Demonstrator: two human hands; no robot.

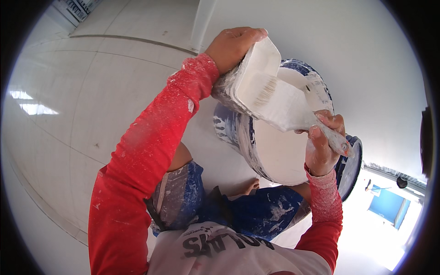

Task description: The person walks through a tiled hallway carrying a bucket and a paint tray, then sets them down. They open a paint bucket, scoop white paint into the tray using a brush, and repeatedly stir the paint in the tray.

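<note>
My left hand (233,48) is closed on the far end of a paint-caked rectangular tub (225,89), held tilted above a large bucket. In my right hand (322,151), fingers wrap round the handle of a wide paintbrush (293,105). Its bristles, coated in white, lie in the tub's opening, and the handle end points to the right. Below, the blue bucket (228,130) is smeared with white and contains white paint (279,149). The tub and brush hide part of the bucket's mouth.
A dark blue lid (352,169) with white smears stands by the bucket's right side. Behind the bucket rises a pale wall (348,41). Large light tiles cover the floor (68,101) on the left. A bright opening (389,229) lies at the lower right.
</note>
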